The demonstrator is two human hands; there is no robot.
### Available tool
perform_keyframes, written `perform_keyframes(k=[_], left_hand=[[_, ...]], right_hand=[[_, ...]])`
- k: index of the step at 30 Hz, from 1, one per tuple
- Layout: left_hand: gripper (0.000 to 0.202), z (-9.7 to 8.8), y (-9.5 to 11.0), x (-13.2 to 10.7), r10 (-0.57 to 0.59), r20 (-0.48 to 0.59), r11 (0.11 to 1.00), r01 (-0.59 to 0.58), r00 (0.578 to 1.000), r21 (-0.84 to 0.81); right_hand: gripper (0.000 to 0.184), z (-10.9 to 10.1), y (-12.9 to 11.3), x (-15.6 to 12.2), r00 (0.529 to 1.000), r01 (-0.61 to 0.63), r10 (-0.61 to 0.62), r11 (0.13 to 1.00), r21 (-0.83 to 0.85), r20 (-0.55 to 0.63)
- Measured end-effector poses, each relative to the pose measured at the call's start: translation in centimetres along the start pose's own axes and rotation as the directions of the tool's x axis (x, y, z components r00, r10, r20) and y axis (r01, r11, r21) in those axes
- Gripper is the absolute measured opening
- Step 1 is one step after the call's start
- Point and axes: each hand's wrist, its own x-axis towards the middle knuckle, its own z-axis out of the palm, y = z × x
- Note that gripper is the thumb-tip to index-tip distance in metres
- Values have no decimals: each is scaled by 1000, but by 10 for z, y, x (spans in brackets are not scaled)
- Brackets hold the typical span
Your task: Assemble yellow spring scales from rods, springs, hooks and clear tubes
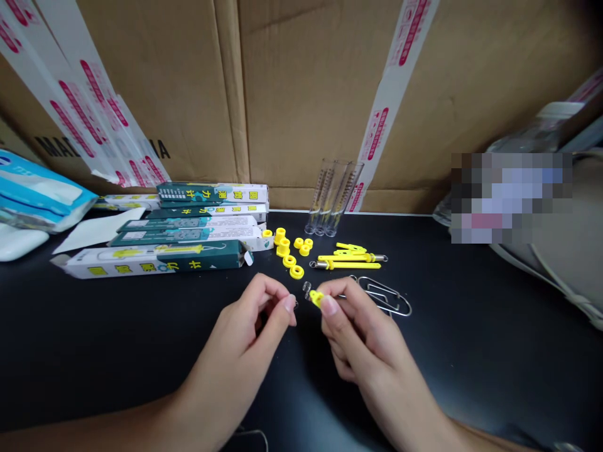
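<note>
A small yellow plastic piece (315,298) with a metal end is pinched between the thumb and forefinger of the right hand (360,333). Just beside it, the left hand (238,336) closes in a pinch on a tiny metal part (296,303), mostly hidden. A bent wire clip (396,302) lies just past the right hand, yellow plastic rings (289,261) lie ahead of both hands, and a loosened pinch could drop either small part onto the black bench top (141,358).

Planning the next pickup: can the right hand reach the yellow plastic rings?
Probably yes: nothing stands between the right hand and the yellow plastic rings, though its fingers pinch a small yellow part, which may need setting down first.
</note>
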Motion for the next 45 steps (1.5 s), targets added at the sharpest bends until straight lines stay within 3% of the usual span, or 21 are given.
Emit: perform_keyframes(k=[4, 11, 21, 29, 35, 40, 45], left_hand=[[21, -2, 0, 3, -85, 11, 991, 86, 996, -103], [21, -3, -1, 3, -83, 45, 982, 89, 996, -168], [25, -4, -2, 1, -116, 136, 972, 141, 984, -189], [25, -5, -5, 5, -110, 129, 965, 137, 986, -224], [19, -12, -2, 10, -87, 201, 939, 147, 976, -310], [19, -11, 2, 5, -89, 313, 946, 178, 946, -269], [16, -8, 3, 7, -146, 154, 925, 190, 977, -330]], right_hand=[[29, 0, -2, 2, 999, -26, 27, 999, 37, -26], [23, 2, -13, 7, 996, -45, 44, 999, 11, 83], [24, 1, -16, 9, 998, -60, 59, 997, 55, 15], [22, 2, -19, 9, 998, -51, 49, 995, 88, 25], [24, 0, -17, 11, 998, -57, 51, 989, 134, 47], [26, -2, -13, 15, 993, -103, 93, 982, 159, 68], [26, -2, -9, 8, 999, -33, 34, 994, 107, -9]])
